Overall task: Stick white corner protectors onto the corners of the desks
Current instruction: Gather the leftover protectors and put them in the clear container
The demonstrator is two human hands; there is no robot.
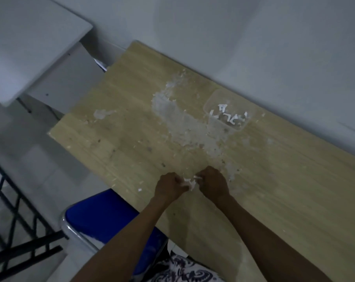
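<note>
Dim grey walls are closing in on a pale wooden tabletop (274, 180) that is running diagonally from the 11 o'clock corner down toward 4 o'clock, its middle smeared with white flakes and residue (184, 127). Near its front edge, both hands are working together on one small white corner protector (190, 182): the left hand (169, 186) is pinching it from the 9 o'clock side, the right hand (213, 183) is pinching a white tab at its 3 o'clock side, fingers curled on both. The piece is sitting between the two hands, equally close to each, and looks as if its backing is being peeled, though blur is hiding the detail. More white protectors are lying in a clear plastic container (227, 109) at 1 o'clock from the hands, well apart and nearer the right hand. The closest visible free corner of the tabletop (50, 132) is lying off at 10 o'clock, on the left hand's side. A blue chair (103, 216) is standing at 7 o'clock, just beside the front edge.
</note>
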